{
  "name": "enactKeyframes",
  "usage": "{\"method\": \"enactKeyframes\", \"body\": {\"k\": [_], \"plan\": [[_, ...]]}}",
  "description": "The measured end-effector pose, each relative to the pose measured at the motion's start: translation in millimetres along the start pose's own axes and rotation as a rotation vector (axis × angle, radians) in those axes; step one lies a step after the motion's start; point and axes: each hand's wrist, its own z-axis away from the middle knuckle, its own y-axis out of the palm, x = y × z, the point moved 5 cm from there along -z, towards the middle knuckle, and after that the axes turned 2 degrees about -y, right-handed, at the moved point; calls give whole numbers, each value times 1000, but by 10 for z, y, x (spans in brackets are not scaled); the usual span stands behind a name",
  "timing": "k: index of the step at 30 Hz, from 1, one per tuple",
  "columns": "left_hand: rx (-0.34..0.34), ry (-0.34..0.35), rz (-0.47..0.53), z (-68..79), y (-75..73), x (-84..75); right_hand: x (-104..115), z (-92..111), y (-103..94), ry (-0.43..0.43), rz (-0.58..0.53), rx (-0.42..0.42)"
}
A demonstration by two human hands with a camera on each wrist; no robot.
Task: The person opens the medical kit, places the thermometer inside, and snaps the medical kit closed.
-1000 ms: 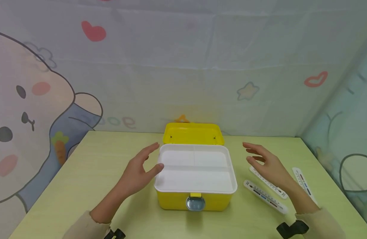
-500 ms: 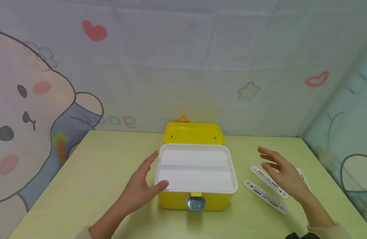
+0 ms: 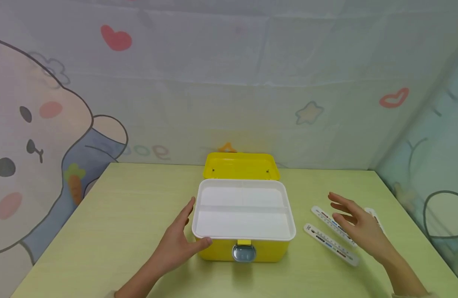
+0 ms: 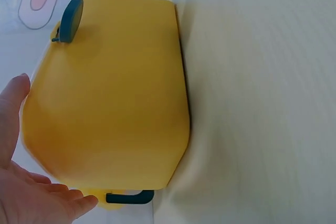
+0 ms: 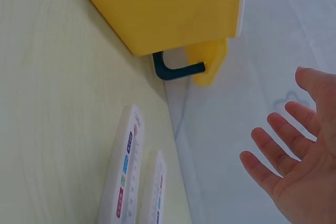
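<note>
A yellow storage box (image 3: 214,251) stands on the table with its lid (image 3: 241,166) tipped back and a white divided tray (image 3: 247,223) on top. My left hand (image 3: 177,244) is at the box's left side, fingers along it and thumb by the front corner. In the left wrist view its spread fingers (image 4: 68,203) lie at the edge of the yellow wall and grip nothing. My right hand (image 3: 361,227) hovers with relaxed fingers above three white strip thermometers: the front one (image 3: 331,245), the middle one (image 3: 330,221) and the right one (image 3: 373,215), partly hidden behind the hand.
A round latch (image 3: 244,253) sits on the box's front, and a dark green handle (image 4: 131,198) is at its back. Behind the pale table (image 3: 147,190) hangs a printed cloth (image 3: 214,82) with cartoon figures.
My right hand has moved right and toward me, away from the box and over the thermometers. The left hand has slid slightly toward me along the box. Box and thermometers stay put.
</note>
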Motion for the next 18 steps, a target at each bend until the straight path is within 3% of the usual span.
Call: {"method": "enactKeyframes", "body": {"k": [18], "plan": [[5,5,155,-3,104,35,-278,294,120,39,29,-6]]}}
